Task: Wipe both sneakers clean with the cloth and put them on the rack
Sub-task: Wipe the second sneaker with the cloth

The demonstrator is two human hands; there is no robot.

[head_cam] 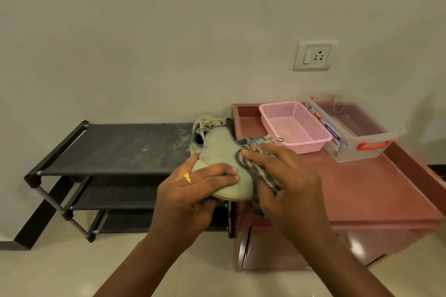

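Note:
My left hand (193, 190) grips a pale green-grey sneaker (220, 152) by its toe end and holds it in the air in front of the rack. Pressed against the sneaker's side is a striped grey cloth (259, 171), bunched under my right hand (287, 181). A second pale sneaker (207, 120) with loose laces sits on the right end of the top shelf of the black rack (115, 147), partly hidden behind the held one. The rack's top fabric looks dusty.
A reddish-brown cabinet (376, 188) stands right of the rack, carrying a pink mesh basket (294, 125) and a clear plastic box with orange handles (357, 135). A wall socket (315, 55) is above. Two lower rack shelves show beneath; pale tiled floor lies in front.

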